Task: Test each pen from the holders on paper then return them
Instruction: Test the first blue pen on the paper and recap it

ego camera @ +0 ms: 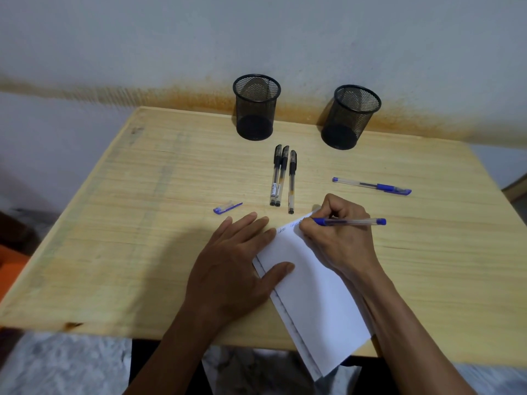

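Plain home study corner. Small pale wooden table (142, 223) stood pushed against a grey-white painted wall (256, 32) with a rusty-brown stain band just above the table's far edge. Mottled grey stone floor (65, 363) showed below its near edge.

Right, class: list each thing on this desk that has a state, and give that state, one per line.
Left holder: upright, empty.
Right holder: upright, empty.
Black pens: three, capped, lying together.
Blue pen: capped, lying alone.
Held pen: uncapped, tip on paper.
Cap: off, lying loose.
Paper: partly written.
Left hand: flat on paper.
Right hand: gripping held pen.
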A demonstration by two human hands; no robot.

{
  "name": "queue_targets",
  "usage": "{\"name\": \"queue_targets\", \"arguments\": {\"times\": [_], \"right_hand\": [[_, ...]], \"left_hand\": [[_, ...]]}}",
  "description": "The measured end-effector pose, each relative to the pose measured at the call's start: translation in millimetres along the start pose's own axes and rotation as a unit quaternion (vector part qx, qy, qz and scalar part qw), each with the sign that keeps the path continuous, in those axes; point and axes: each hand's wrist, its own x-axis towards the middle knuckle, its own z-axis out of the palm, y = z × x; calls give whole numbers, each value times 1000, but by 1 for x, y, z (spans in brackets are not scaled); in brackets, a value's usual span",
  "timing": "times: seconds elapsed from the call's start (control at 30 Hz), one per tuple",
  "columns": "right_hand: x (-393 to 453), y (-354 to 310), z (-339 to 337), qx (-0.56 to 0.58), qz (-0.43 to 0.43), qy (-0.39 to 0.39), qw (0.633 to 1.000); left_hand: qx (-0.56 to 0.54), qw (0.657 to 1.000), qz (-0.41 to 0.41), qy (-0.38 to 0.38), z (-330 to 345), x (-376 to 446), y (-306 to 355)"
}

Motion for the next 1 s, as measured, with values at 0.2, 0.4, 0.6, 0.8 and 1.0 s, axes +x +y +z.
{"name": "queue_targets", "arguments": {"times": [0.2,0.4,0.6,0.8,1.0], "right_hand": [[6,4,-8,258,48,-25,965],[3,3,-9,260,28,-10,965],[1,2,-13,293,36,8,955],[-1,-5,-24,334,68,5,940],[-2,-9,-29,357,91,2,930]], "left_hand": [[0,1000,15,17,1,1,-1],[21,995,58,80,8,-1,-4],[-72,994,-15,82,3,-3,1],[-14,969,-151,196,-23,15,-4],[131,971,-167,113,-24,29,-22]]}}
